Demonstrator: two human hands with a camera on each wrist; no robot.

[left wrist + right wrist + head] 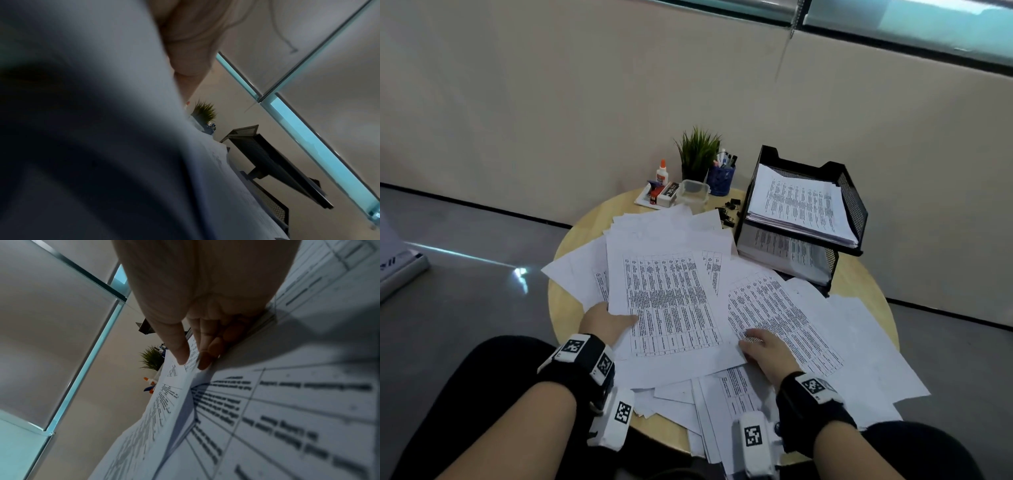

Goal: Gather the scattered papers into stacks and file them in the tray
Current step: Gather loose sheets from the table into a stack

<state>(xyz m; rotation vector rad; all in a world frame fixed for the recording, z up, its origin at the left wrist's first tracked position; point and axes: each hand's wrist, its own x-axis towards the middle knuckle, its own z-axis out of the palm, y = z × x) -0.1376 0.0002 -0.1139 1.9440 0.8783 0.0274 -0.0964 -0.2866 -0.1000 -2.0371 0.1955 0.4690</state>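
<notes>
Many printed sheets lie scattered over the round wooden table (571, 236). My left hand (607, 320) grips the lower left edge of the central stack of table-printed sheets (671, 301), thumb on top and fingers hidden beneath. In the left wrist view the paper (102, 65) fills most of the picture, with the thumb (189, 48) above it. My right hand (758, 344) rests with straight fingers on a sheet (780, 308) at the stack's right edge; the right wrist view shows the right hand (193, 361) against the paper (287, 402). The black two-tier mesh tray (854, 202) at the back right holds papers (799, 205) on both levels.
At the table's far edge stand a potted plant (698, 150), a blue pen cup (720, 178), a glue bottle (662, 171), a clear plastic box (693, 193) and a small tray of desk items (659, 195). Black binder clips (729, 209) lie beside the file tray. A wall runs close behind.
</notes>
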